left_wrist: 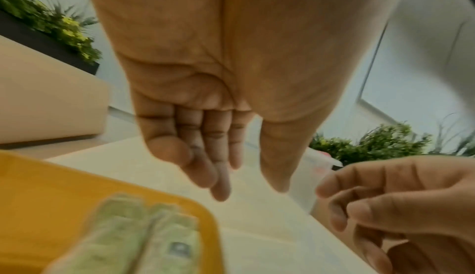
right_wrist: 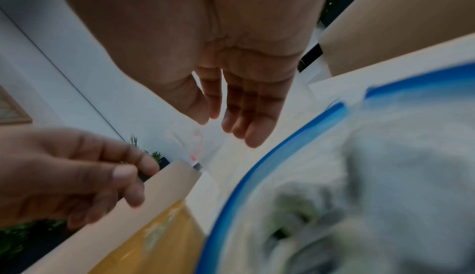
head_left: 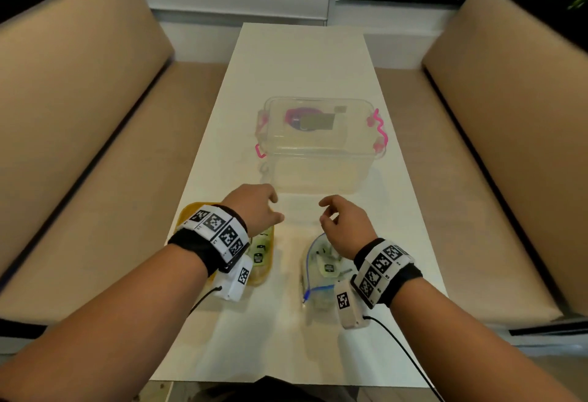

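Note:
A clear plastic box (head_left: pixel 319 147) with pink latches and a closed lid stands in the middle of the white table (head_left: pixel 305 61). Pink and grey items show through its lid. My left hand (head_left: pixel 257 207) hovers just in front of the box, fingers (left_wrist: pixel 218 166) straight and relaxed, holding nothing. My right hand (head_left: pixel 342 223) hovers beside it, fingers (right_wrist: pixel 246 120) loose and empty. Under my left wrist sits a yellow tray (head_left: pixel 264 271) with green packets (left_wrist: pixel 144 235). A clear zip bag (head_left: pixel 318 271) with a blue seal (right_wrist: pixel 270 162) lies under my right wrist, packets inside.
Beige bench seats (head_left: pixel 79 115) flank the narrow table on both sides. A white wall and plants (left_wrist: pixel 64 28) stand at the far end. A black cable (head_left: pixel 404 354) runs from my right wrist device toward the near table edge.

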